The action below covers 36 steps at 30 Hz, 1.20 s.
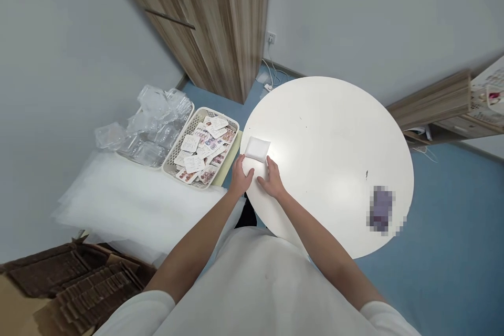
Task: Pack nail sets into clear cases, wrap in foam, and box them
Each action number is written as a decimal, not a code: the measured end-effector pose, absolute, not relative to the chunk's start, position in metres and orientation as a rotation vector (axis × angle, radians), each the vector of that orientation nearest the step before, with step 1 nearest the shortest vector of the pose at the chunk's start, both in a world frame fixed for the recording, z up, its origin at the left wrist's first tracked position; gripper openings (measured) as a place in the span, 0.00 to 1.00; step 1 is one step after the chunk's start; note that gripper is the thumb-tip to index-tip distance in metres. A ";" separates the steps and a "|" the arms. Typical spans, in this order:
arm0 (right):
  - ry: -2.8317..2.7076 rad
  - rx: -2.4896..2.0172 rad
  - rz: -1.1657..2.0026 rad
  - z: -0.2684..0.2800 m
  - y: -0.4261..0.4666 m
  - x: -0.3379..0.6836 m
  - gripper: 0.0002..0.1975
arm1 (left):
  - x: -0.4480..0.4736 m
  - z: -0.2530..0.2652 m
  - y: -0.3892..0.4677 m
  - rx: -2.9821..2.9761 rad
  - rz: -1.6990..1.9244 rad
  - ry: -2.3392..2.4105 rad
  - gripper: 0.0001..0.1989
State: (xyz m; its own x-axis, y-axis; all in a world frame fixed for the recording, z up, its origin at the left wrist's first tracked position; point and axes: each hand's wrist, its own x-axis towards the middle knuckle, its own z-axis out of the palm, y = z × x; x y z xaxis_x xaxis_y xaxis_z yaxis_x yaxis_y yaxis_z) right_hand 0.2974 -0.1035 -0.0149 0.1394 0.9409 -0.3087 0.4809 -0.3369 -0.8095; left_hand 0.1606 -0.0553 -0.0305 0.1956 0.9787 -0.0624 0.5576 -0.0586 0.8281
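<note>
A small white rectangular packet (257, 148) lies near the left edge of the round white table (323, 131). My left hand (241, 176) is at its lower left corner, fingers stretched forward and thumb held apart. At the lower right corner is my right hand (272, 180), with its fingers extended and the thumb pointing inward. The fingertips are at or very near the packet's edge; whether they touch it I cannot tell. Neither hand is closed around anything.
Left of the table, a plastic basket (167, 161) holds printed cards. Beside it, another basket holds clear plastic boxes (157, 128). White foam sheets (145, 205) lie nearer me, above brown cardboard (79, 289). A blurred purple item (381, 210) sits at the table's right. A wooden cabinet (220, 26) stands behind.
</note>
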 end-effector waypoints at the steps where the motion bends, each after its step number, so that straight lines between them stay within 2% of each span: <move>1: -1.352 -1.878 1.129 -0.014 -0.111 0.299 0.41 | 0.161 -0.028 -0.062 1.714 0.715 1.473 0.28; 14: -1.307 -1.731 1.306 -0.001 -0.227 0.318 0.27 | 0.144 0.011 -0.211 1.479 0.677 1.558 0.14; 24: -1.767 -1.273 1.497 0.033 -0.219 0.230 0.14 | 0.073 0.078 -0.269 1.552 0.745 1.604 0.15; 29: -2.178 -0.963 1.409 0.054 -0.214 0.163 0.17 | 0.012 0.110 -0.299 1.527 0.912 1.826 0.17; 33: -2.353 -0.872 1.162 0.080 -0.206 0.095 0.22 | -0.063 0.131 -0.328 1.587 0.981 2.109 0.17; 36: -2.425 -0.826 0.930 0.099 -0.204 0.044 0.26 | -0.122 0.132 -0.348 1.549 0.869 2.386 0.20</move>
